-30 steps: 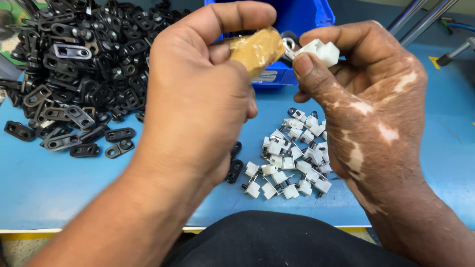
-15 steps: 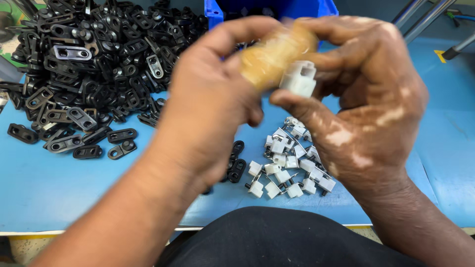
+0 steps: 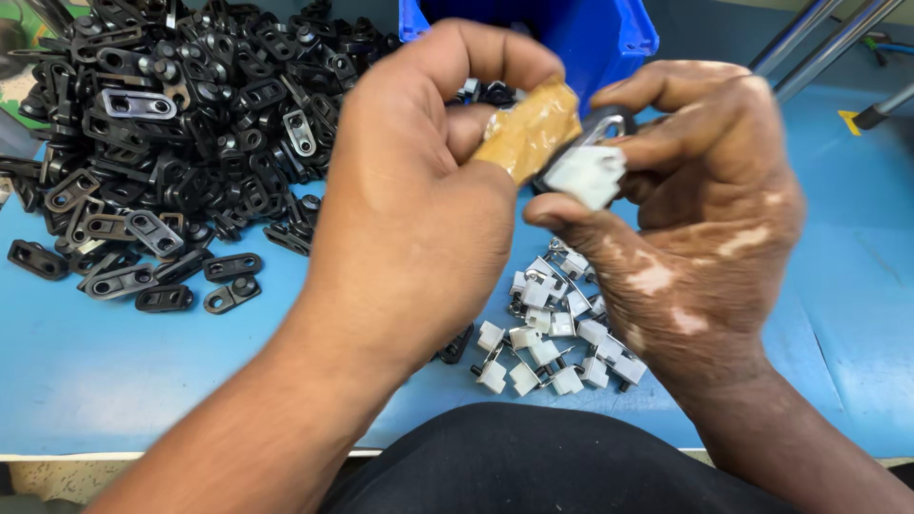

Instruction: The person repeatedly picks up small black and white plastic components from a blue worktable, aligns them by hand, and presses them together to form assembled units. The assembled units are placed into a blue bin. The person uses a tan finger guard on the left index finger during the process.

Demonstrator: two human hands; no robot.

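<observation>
Pressing closer than a second ago, my left hand (image 3: 419,200) pinches its taped thumb (image 3: 533,128) against the small white clip (image 3: 587,174) my right hand (image 3: 695,219) grips. Both hands stay clenched above the white clip pile (image 3: 557,328), so the fitting looks underway

Two hands work above the blue table (image 3: 143,381): the left hand (image 3: 419,209) and the right hand (image 3: 695,228). One blue bin (image 3: 609,38) stands at the table's far edge. On the table lie one large heap of black brackets (image 3: 181,124), too many to count, and one small cluster of white clips (image 3: 562,333), roughly twenty. One white clip (image 3: 586,176) is held above the table.
</observation>
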